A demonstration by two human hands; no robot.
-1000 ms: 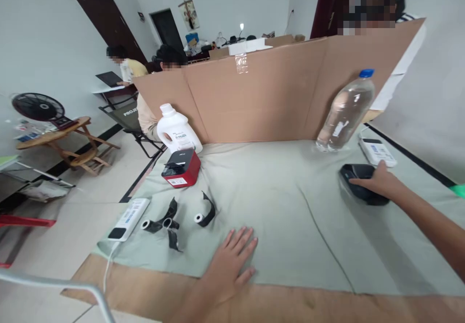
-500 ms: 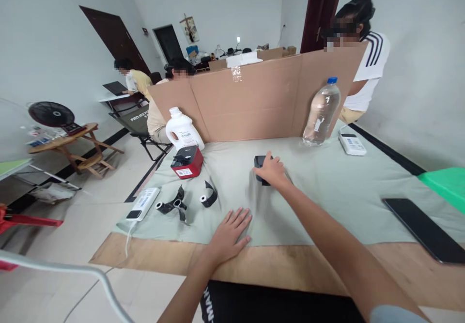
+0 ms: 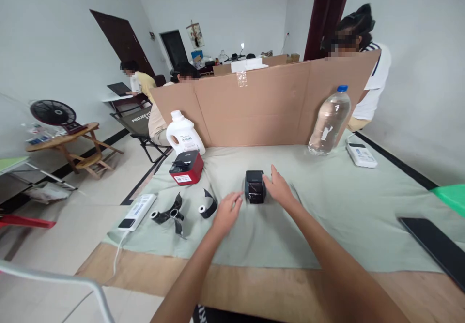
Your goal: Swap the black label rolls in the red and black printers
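A small dark boxy device point(image 3: 255, 187), resembling a receipt printer, stands on the green cloth between my two hands. My right hand point(image 3: 279, 186) is at its right side, thumb against or very near the edge, index finger stretched up and away. On the other side my left hand point(image 3: 228, 210) points its fingers at the lower left of the device; whether they touch it I cannot tell. Neither hand grips anything. Left of my left hand lies a small roll of black strip point(image 3: 208, 210), partly unwound. Further left are two more partly unwound black rolls point(image 3: 167, 215).
A red and black boxy device point(image 3: 186, 168) sits before a white jug point(image 3: 185, 136). A water bottle point(image 3: 330, 119) stands by the cardboard screen point(image 3: 250, 107). White corded devices lie left point(image 3: 138, 211) and right point(image 3: 362, 155); a black phone point(image 3: 432, 248) lies near right. Other people sit beyond the screen.
My left hand has lifted from the cloth and moved up beside the dark device. My right hand has come off its top to its right side. The device sits nearer me, turned more squarely.
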